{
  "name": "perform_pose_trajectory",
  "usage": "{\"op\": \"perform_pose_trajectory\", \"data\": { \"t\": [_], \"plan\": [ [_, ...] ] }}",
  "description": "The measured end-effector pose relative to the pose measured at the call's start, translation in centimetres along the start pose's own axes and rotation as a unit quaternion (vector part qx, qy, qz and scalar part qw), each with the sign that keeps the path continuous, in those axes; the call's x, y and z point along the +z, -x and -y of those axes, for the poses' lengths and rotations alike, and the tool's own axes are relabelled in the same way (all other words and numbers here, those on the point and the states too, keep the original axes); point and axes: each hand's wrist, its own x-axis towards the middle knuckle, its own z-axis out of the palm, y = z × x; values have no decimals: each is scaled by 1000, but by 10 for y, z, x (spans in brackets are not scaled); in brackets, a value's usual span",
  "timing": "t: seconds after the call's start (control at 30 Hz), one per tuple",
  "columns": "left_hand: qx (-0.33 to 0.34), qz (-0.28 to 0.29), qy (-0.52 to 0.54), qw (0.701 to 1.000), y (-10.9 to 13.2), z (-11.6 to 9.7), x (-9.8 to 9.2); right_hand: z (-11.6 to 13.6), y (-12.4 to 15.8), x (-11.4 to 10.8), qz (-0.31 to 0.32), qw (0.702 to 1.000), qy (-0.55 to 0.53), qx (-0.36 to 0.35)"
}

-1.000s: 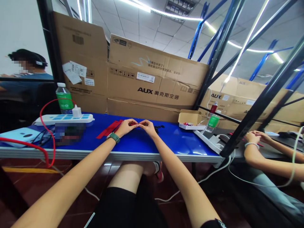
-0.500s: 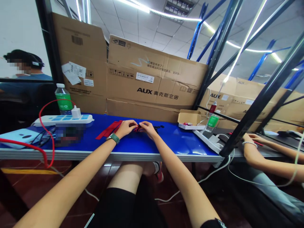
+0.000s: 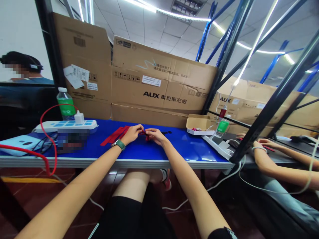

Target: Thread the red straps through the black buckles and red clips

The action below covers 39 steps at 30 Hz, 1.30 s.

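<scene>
- I am holding my left hand (image 3: pixel 132 133) and my right hand (image 3: pixel 156 135) together near the middle of the frame, above the blue table (image 3: pixel 189 146).
- My fingertips (image 3: pixel 142 128) are pinching a small red strip (image 3: pixel 144 133) between both hands, and my fingers are hiding part of it.
- A dark piece (image 3: pixel 166 132) is lying on the table just beyond my right hand.
- A bundle of red strips (image 3: pixel 114 134) is lying just beside my left hand.
- A green watch (image 3: pixel 119 144) is sitting on my left wrist.
- A white power strip (image 3: pixel 65 124) is lying at the table's left end, with a green-labelled bottle (image 3: pixel 65 104) standing behind it.
- An open cardboard box (image 3: pixel 198 124) is sitting on the table, right of my hands.
- A co-worker's hands (image 3: pixel 259 143) are resting on the dark bench (image 3: pixel 284 159) at the right of the frame.
</scene>
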Motion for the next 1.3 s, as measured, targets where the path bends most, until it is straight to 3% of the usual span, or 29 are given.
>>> {"op": "perform_pose_trajectory", "data": {
  "t": [0.23,0.4,0.57,0.77,1.1,1.23,1.3],
  "plan": [
    [-20,-70,7,997,2,-3,-1,0,-2,-4,-1,999,-45,-8],
    [0,-54,-8,999,2,-5,-2,-2,-5,-5,-21,998,-41,-36],
    [1,-68,-43,997,2,0,-5,0,0,-2,5,1000,-23,-8],
    [-11,-43,-85,995,1,3,-9,9,5,3,-2,1000,2,6],
    [-25,-64,-51,996,1,4,-15,7,4,-5,13,999,25,17],
    [-17,-16,-61,998,5,13,-19,-2,-2,-11,-28,988,141,-56],
    [-43,-16,-126,991,9,22,-18,-7,-6,-11,-65,954,265,-122]
  ]
}}
